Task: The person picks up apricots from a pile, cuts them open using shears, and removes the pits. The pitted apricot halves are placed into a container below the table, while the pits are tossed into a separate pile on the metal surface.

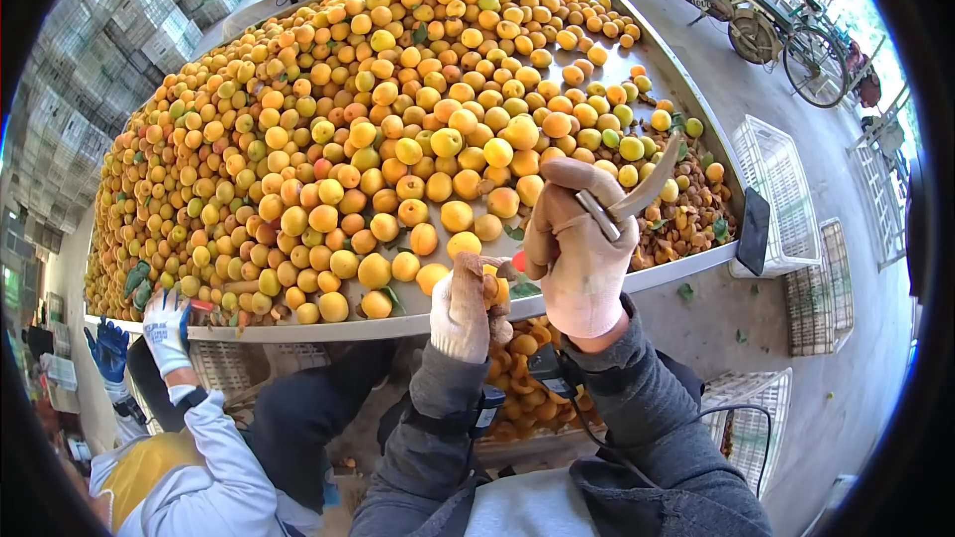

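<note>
Curling inward, the gloved fingers (460, 283) of the left hand (461, 316) pinch an apricot (493, 290) directly over the near rim of the table (328, 330). The right hand (582, 264), just beside it, has its fingers closed around a knife (637, 197), blade angled up and right. Loose fruit (378, 139) is heaped up to that rim. Below it, a crate (517, 378) holds cut halves. A co-worker's gloved hand (164, 328) rests at the rim, well apart to the left. Bare floor (726, 80) lies open on the right.
</note>
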{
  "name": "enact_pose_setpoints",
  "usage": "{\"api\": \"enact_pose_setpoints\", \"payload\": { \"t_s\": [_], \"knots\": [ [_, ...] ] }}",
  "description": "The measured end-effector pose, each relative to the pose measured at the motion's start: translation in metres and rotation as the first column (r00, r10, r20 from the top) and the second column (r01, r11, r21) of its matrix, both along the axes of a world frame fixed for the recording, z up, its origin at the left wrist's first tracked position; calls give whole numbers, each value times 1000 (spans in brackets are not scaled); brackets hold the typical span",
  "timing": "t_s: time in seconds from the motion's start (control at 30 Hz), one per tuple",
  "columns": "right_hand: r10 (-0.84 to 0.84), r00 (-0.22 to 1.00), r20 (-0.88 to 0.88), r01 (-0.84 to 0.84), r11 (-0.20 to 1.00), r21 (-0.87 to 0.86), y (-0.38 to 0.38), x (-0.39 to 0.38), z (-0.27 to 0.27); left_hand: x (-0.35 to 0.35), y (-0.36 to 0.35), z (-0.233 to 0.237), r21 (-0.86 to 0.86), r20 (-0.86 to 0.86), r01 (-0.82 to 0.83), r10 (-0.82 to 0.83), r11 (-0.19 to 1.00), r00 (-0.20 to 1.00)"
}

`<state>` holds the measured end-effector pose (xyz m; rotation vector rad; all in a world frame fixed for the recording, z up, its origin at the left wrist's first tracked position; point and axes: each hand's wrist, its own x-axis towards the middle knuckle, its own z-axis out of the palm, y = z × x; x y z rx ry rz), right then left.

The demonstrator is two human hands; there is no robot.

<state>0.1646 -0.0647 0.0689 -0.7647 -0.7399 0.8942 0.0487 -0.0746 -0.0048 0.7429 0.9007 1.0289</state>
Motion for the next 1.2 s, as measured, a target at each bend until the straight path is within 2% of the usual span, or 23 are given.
{"api": "enact_pose_setpoints", "payload": {
  "t_s": [0.07, 0.13, 0.2, 0.33, 0.4, 0.43, 0.5, 0.53, 0.6, 0.63, 0.7, 0.73, 0.77, 0.8, 0.87, 0.9, 0.93, 0.97, 1.0, 1.07, 1.1, 1.13, 1.2],
  "knots": [
    [59, 997, -47, -61, 998, -33, -1, -2, 0, -1, 0, 1, 79, -51, 0, 4, 997, 999],
    [-14, 995, 100, 17, 999, -36, 4, -11, -4, -1, 1, -5, 159, -101, 4, 13, 987, 995],
    [-39, 982, 183, 50, 997, -52, 8, -19, -4, -1, 5, -20, 338, -264, -57, 153, 939, 952],
    [229, 973, -42, -232, 956, -177, 30, -5, -5, -5, 7, -15, 325, -404, -46, 183, 944, 896],
    [333, 889, -315, -405, 893, -199, 45, 4, -17, -1, 5, -3, 157, -262, -33, 73, 987, 962],
    [330, 889, -316, -402, 894, -199, 47, 6, -22, -2, 6, 1, 157, -263, -29, 71, 987, 962],
    [337, 867, -367, -427, 881, -201, 50, 7, -29, -6, 8, 5, -206, -65, 35, -50, 978, 997],
    [337, 866, -368, -428, 881, -200, 52, 8, -36, -6, 9, 6, -206, -66, 34, -49, 978, 997],
    [300, 787, -538, -440, 885, -150, 58, 12, -54, -6, 10, 6, -386, 87, 77, -47, 919, 995],
    [312, 697, -645, -490, 865, -111, 59, 13, -64, -5, 12, 3, -384, 86, 74, -44, 920, 995],
    [264, 688, -675, -448, 887, -110, 60, 10, -73, -4, 14, -5, -392, 350, 139, 8, 909, 937],
    [215, 677, -704, -402, 909, -108, 60, 8, -71, -2, 15, -4, -391, 348, 138, 8, 910, 937],
    [19, 746, -666, -248, 936, -251, 62, 8, -68, 0, 17, -1, -423, 274, 54, 71, 905, 959],
    [-34, 759, -650, -159, 959, -236, 65, 18, -69, 1, 18, 0, -450, 200, -31, 134, 892, 971],
    [7, 965, -262, -80, 960, -267, 52, 35, -54, -5, 28, -25, -399, 258, -53, 167, 915, 952],
    [211, 977, -36, -214, 947, -241, 44, 46, -61, -7, 32, -34, -344, 316, -78, 194, 936, 929],
    [267, 908, 322, -183, 946, -269, 42, 40, -66, -7, 31, -29, -341, 318, -78, 193, 937, 928],
    [253, 729, 636, -119, 962, -247, 39, 34, -71, -4, 27, -21, -289, 289, -96, 182, 953, 940],
    [274, 614, 740, -168, 962, -217, 25, 23, -63, -2, 24, -18, -236, 259, -107, 168, 966, 951],
    [350, 372, 860, -155, 937, -314, 15, 16, -57, 3, 28, -39, -203, 292, -141, 198, 969, 936],
    [328, 320, 889, -91, 944, -316, 12, 13, -58, 7, 28, -47, -174, 324, -187, 235, 967, 917],
    [257, 314, 914, -51, 966, -254, 9, 11, -64, 5, 27, -44, -170, 308, -163, 209, 972, 928],
    [116, 429, 896, 23, 990, -139, 4, 9, -65, 9, 23, -32, -136, 316, -191, 226, 972, 921]
  ]
}}
